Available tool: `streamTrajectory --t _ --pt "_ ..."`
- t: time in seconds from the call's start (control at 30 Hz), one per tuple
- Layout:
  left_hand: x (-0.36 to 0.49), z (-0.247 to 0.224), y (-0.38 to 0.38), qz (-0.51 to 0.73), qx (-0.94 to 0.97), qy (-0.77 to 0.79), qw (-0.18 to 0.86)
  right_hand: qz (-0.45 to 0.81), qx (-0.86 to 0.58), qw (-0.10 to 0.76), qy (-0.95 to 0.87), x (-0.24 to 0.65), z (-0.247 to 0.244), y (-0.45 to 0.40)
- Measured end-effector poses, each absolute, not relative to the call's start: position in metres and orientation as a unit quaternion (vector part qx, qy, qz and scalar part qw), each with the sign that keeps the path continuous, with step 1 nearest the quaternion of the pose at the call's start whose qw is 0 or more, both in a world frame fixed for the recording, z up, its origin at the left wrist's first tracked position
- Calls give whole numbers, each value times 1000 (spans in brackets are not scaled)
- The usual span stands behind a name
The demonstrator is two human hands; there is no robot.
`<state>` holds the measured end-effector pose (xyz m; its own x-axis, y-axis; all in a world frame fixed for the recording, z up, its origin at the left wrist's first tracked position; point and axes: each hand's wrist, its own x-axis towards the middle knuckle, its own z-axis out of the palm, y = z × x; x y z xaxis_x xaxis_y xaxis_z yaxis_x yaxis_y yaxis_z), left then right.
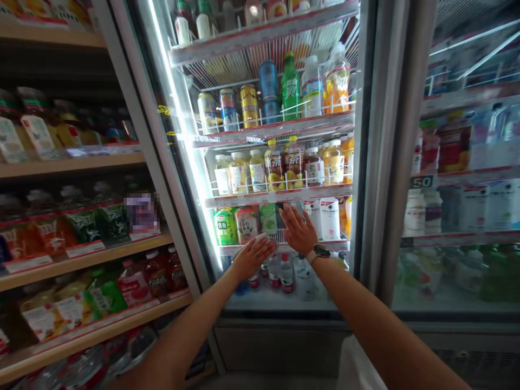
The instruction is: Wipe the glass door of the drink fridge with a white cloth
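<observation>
In front of the lit drinks fridge (280,43), both my arms reach forward toward what looks like its glass door. My left hand (252,255) lies flattened over a small whitish cloth (260,238), which peeks out above the fingers; its exact kind is hard to make out. To the right, my right hand (298,230) is open, palm forward and fingers stretched, seemingly against the glass. A dark watch (321,251) is on that wrist. Behind the hands are a green drink pack (226,226), a reddish drink pack (246,225) and white cartons (329,219).
Wooden shelves (73,168) full of bottles stand close on the left. A metal door frame (406,157) separates this fridge from another glass-fronted one on the right. Small bottles (286,275) stand on the fridge's bottom level, and bottled teas (275,165) line a shelf above.
</observation>
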<state>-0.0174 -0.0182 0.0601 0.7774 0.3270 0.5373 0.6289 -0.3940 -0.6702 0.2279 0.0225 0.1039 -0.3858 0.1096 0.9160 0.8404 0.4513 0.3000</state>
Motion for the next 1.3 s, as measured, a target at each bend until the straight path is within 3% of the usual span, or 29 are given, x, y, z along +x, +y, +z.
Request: streamTrajectory --t 0.13,0.27,0.4,0.57,0.77,0.93,1.07,1.17,1.3 --pt "-13 96 -13 -162 -822 -296 458 -407 -329 444 -727 228 104 23" --pt "17 158 -1 -311 -743 -407 432 -407 -325 450 -725 229 104 22" --pt "37 190 8 -376 -717 -399 430 -404 -322 451 -728 230 103 23" --pt "32 141 4 -324 -744 -380 445 -406 -315 453 -728 230 103 23" --pt "8 61 -10 -174 -813 -347 434 -404 -317 456 -727 229 104 22" --pt "-14 50 -14 -100 -849 -304 421 -404 -326 449 -727 229 103 24" --pt "-23 90 -11 -108 -838 -270 461 -416 -326 450 -720 228 104 24" --pt "-20 141 -6 -245 -761 -335 498 -422 -320 457 -715 229 104 23" --pt "-4 193 2 -387 -684 -409 464 -415 -315 460 -719 230 104 23"
